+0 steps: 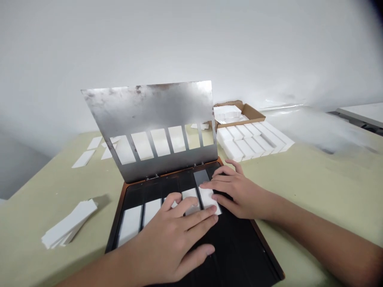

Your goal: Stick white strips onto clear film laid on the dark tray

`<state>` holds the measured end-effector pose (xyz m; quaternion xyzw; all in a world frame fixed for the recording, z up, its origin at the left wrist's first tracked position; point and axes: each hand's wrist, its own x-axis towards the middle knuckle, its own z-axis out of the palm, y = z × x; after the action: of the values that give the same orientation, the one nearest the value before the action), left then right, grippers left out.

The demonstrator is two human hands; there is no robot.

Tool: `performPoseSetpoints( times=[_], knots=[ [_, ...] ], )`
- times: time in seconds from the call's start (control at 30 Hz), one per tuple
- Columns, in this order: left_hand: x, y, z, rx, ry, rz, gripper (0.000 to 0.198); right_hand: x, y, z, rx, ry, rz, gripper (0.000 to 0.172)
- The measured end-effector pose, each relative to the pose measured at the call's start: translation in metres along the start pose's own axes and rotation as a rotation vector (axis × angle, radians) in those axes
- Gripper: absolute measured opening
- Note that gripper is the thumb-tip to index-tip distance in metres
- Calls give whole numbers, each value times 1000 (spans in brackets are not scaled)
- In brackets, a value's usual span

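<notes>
Head view has both your hands down on the black tray (239, 247), whose hinged metal plate (149, 107) stands raised behind it, its slots showing. Your left hand (176, 235) lies flat with fingers spread, resting over the white strips (130, 223) already seated side by side in the tray. Your right hand (239, 195) is also unclenched, fingertips laid on the rightmost white strip (206, 199), which sits slightly askew just beside its neighbours. Neither hand grips anything.

That strip looks thin, light and fairly stiff, probably card or foam; it should slide easily under a fingertip and could crease if bent. Its long edges are the best place to pinch it.

On the table (314, 179), a loose stack of strips (70, 223) lies to your left, and white blocks (254, 141) sit by a cardboard box (254, 113) beyond.
</notes>
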<state>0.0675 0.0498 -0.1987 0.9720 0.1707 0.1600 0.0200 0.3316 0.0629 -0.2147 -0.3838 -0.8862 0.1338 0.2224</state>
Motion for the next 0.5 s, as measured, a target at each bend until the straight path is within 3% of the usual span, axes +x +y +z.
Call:
performPoseSetpoints(
  times=[0.13,0.27,0.4,0.5],
  knots=[
    [-2,3,5,9,41,-59,46,0,-1,-6,37,-50,-16,36],
    [-4,5,7,64,70,-93,37,-1,1,-5,59,-45,-56,70],
    [-5,2,3,106,94,-124,40,0,2,1,44,-28,-29,50],
    [-4,2,0,95,149,14,33,1,1,4,48,0,-10,39]
  ],
)
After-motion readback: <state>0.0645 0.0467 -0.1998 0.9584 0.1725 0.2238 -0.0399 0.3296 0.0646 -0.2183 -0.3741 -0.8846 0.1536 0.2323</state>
